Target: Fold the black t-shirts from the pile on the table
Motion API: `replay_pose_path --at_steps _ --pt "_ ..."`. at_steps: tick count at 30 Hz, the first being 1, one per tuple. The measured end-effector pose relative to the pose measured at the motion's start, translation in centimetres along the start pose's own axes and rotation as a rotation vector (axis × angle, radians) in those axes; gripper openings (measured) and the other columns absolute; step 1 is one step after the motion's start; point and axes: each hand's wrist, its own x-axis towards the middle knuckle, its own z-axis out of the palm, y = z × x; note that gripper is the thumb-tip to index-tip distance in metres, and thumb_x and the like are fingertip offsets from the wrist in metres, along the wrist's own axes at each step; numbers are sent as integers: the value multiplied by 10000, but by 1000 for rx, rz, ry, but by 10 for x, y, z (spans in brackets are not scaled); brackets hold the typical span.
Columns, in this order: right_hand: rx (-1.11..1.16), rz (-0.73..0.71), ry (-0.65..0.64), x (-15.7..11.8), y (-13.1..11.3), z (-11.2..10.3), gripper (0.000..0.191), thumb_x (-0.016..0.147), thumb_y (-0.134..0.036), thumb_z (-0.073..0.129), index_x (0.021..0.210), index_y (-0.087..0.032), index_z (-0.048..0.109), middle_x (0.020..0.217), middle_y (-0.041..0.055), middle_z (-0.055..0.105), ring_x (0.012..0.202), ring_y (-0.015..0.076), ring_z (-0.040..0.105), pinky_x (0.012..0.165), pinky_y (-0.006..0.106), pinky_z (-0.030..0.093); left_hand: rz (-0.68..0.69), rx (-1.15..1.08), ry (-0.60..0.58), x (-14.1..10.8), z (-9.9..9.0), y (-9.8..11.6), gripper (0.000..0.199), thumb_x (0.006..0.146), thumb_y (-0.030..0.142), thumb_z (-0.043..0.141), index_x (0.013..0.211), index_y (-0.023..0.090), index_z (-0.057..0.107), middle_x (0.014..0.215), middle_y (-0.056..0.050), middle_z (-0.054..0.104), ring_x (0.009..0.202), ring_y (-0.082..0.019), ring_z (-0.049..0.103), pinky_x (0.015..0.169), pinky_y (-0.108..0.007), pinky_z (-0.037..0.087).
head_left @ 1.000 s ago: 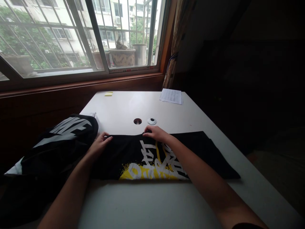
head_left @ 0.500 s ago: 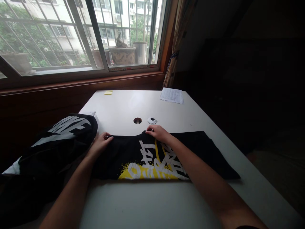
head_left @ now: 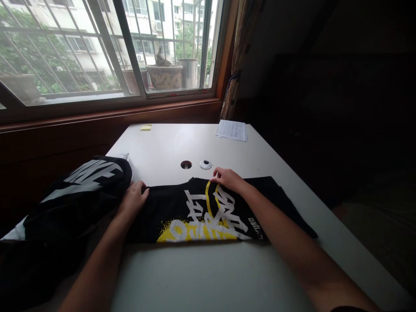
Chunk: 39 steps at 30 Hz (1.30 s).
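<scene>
L fingers (head_left: 146, 193), R fingers (head_left: 219, 171) — at blk garment (head_left: 198, 208), far edge

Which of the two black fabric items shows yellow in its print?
The flat garment lying across the white table; the bunched fabric at left has grey lettering instead.

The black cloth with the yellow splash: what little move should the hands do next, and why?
Perhaps slide the right hand along the far edge of the black cloth to its right corner. The left hand is near the left end, but the right hand is only partway along, with more cloth beyond it, so spreading wider would likely steady it better.
</scene>
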Motion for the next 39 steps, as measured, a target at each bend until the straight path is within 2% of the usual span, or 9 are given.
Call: replay_pose_path --at_steps 8,12,15,19,22,26,29,33,39 --pt "-112 64 42 -55 114 -61 328 774 -539 731 963 -274 701 995 52 735 921 257 658 800 353 496 197 292 42 -12 -18 22 266 922 215 507 1140 148 643 1135 -142 614 1057 -318 589 938 -410 494" --pt "-241 76 151 -82 178 -80 313 760 -539 699 901 -262 733 1021 74 739 1026 315 624 910 427 479 398 216 -52 -7 -20 59 318 951 251 505 1234 200 642 1209 -111 625 1115 -314 571 968 -435 499" --pt "-240 102 262 -98 205 -86 282 729 -517 683 832 -260 735 975 78 721 1003 319 622 938 459 477 549 101 -155 6 -11 102 300 965 288 523 1223 230 663 1224 -88 642 1124 -294 573 964 -431 513" --pt "17 144 384 -115 209 -82 332 757 -551 667 862 -239 706 969 80 703 922 287 652 861 421 513 638 -11 -200 29 20 157 301 975 337 553 1231 230 671 1246 -92 640 1158 -293 563 973 -432 513" --pt "277 254 444 -123 201 -75 395 773 -582 699 962 -237 665 961 64 719 882 272 676 797 391 528 670 -66 -210 42 50 180 313 962 363 593 1231 227 677 1231 -97 643 1145 -301 558 981 -440 501" --pt "510 337 527 -128 194 -65 498 778 -585 711 1122 -246 591 920 50 725 847 259 695 773 380 540 685 -114 -154 48 80 183 241 937 344 636 1136 237 718 1137 -97 647 1069 -294 559 967 -444 492" --pt "390 424 608 -129 190 -60 582 769 -589 701 1219 -255 547 898 41 717 808 254 682 759 388 530 648 -182 -109 47 90 178 174 928 341 649 1043 241 734 1066 -86 637 1038 -281 553 965 -446 491" --pt "198 450 698 -127 186 -59 481 764 -581 685 1090 -237 604 973 73 707 846 245 663 791 380 514 602 -243 -89 45 93 176 120 927 317 646 950 237 732 1018 -77 632 1017 -263 554 947 -426 495" --pt "105 475 620 -137 194 -60 343 760 -534 683 897 -221 710 923 85 717 846 255 657 802 383 508 584 -269 -93 45 93 177 126 925 322 658 957 223 728 1010 -75 642 985 -255 550 910 -413 496"
